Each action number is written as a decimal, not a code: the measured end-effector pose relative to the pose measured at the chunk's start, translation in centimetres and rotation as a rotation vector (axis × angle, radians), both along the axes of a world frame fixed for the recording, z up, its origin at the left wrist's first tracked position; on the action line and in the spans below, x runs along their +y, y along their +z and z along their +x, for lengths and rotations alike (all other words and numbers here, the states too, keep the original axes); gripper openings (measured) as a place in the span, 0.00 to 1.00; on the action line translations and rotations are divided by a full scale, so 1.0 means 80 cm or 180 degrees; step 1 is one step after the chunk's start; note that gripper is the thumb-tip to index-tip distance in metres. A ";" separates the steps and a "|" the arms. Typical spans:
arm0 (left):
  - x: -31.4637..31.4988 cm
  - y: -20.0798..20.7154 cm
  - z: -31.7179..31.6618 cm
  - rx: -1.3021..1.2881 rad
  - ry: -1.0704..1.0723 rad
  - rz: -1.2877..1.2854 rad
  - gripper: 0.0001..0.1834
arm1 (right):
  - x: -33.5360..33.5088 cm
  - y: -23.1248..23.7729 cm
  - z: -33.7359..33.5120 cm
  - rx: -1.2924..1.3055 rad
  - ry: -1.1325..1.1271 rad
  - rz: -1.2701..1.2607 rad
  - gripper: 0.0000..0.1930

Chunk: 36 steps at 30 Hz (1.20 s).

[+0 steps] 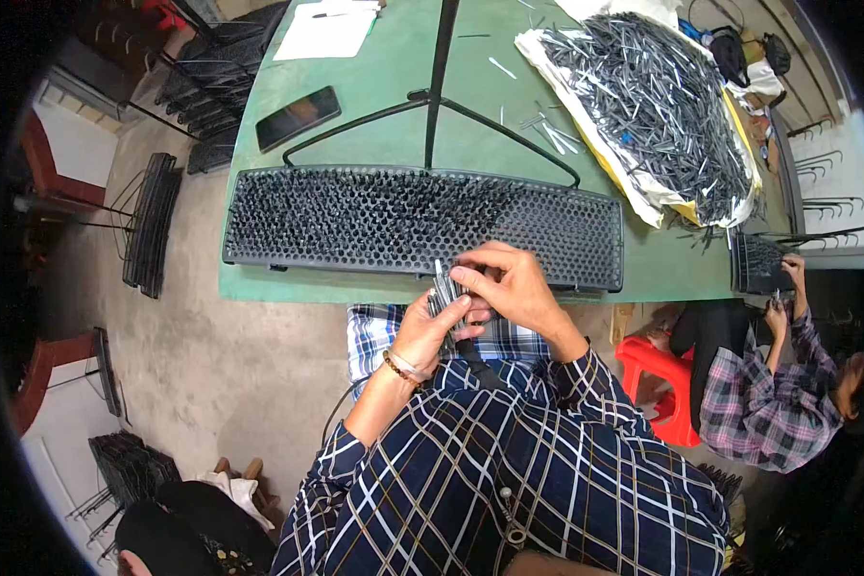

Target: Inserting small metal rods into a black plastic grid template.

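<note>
A bundle of thin grey and black strips (442, 290) stands upright in my left hand (418, 336), whose fingers are wrapped round it. Beside the bundle my right hand (518, 290) is closed, thumb and forefinger pinched together at the strips' upper ends; what they hold, if anything, is too small to make out. Both hands are just in front of the near edge of a long black perforated panel (557, 240). Rows of holes cover this panel, and dark pieces fill many of them at the left and middle. A black metal frame (355, 134) rises behind it.
On the green table (394, 72) lie a phone (299, 118), paper (326, 31) and a few loose strips. An open white and yellow sack (586, 125) heaped with strips sits at the right. Beyond a red stool (658, 394), another person works on a similar panel (760, 264).
</note>
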State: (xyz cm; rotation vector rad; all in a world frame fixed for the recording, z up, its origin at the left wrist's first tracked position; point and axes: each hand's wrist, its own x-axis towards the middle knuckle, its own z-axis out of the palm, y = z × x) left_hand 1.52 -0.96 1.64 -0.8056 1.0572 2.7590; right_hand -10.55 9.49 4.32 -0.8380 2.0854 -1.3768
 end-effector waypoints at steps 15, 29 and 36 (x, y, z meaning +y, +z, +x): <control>-0.004 -0.012 0.007 -0.0136 0.0082 -0.0056 0.14 | -0.045 -0.013 -0.009 0.1045 -0.0772 -0.0939 0.09; -0.006 -0.010 0.007 -0.0129 0.0051 0.0215 0.14 | -0.047 -0.019 -0.008 0.2590 -0.0231 -0.0550 0.09; -0.005 -0.006 0.007 0.0015 0.0135 0.0155 0.14 | -0.014 -0.009 0.000 0.0416 0.0113 -0.0048 0.09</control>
